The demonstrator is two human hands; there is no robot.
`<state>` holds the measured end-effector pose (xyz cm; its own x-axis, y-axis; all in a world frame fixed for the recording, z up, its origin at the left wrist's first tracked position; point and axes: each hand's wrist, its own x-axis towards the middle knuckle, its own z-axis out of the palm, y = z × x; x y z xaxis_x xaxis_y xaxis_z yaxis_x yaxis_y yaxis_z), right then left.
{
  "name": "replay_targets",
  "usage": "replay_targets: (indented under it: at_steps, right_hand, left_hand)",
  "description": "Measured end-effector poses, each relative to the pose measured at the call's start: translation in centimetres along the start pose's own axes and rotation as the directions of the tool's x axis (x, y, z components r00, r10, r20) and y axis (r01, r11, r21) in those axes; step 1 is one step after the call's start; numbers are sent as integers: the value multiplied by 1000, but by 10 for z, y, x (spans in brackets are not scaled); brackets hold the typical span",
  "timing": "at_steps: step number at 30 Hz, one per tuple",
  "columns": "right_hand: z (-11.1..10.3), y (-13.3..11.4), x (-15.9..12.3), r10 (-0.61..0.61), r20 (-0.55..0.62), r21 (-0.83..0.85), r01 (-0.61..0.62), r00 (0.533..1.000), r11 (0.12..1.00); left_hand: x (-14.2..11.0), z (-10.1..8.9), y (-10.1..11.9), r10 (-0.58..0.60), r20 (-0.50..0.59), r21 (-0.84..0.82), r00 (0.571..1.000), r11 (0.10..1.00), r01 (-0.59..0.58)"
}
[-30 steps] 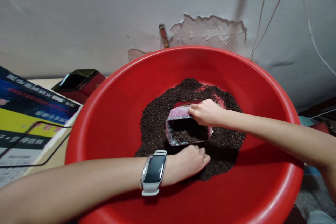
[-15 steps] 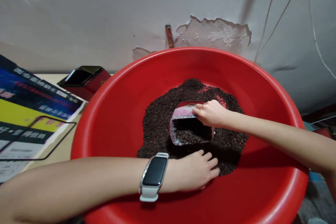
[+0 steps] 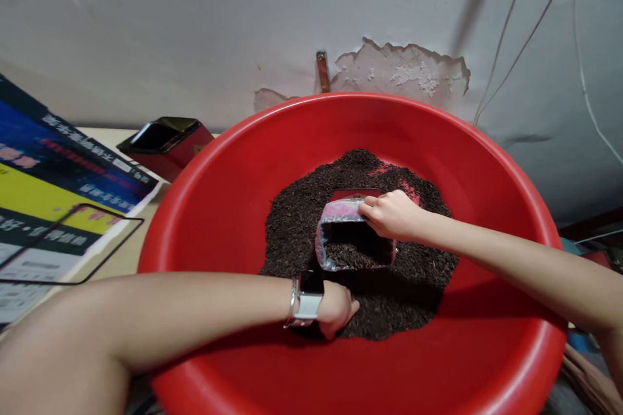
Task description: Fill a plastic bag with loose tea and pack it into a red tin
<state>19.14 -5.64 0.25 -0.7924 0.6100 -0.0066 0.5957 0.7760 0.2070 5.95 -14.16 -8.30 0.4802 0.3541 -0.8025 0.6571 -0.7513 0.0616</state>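
Note:
A big red basin holds a heap of dark brown grains. A small pink-rimmed clear bag lies in the middle of the heap, mouth towards me and partly filled with grains. My right hand pinches the bag's upper rim and holds the mouth open. My left hand, with a white smartwatch on its wrist, is turned on edge at the near side of the heap. Its fingers are curled into the grains, and their tips are hidden.
A red tin with a black lid stands left of the basin. A printed blue, yellow and black poster lies on the table at far left. A peeling grey wall rises behind, with thin cables hanging at right.
My left hand was flat and spread on the grains; it has pulled back to the left, rolled onto its edge and curled shut. My right hand and the bag stay put.

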Motion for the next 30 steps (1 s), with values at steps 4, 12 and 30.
replay_targets:
  at_steps: [4,12,30]
  right_hand:
    - [2,0,0,4,-10,-6,-4,1000,1000]
    - [4,0,1,7,-43,-8,-7,999,1000]
    - [1,-1,0,2,-15,-7,-2,1000,1000]
  left_hand:
    - [-15,-12,7,47,-2,12,999,999,-47]
    - [-76,-47,15,85,-671,317,737,931,182]
    - [29,39,-8,-40,-431,38,901,997,63]
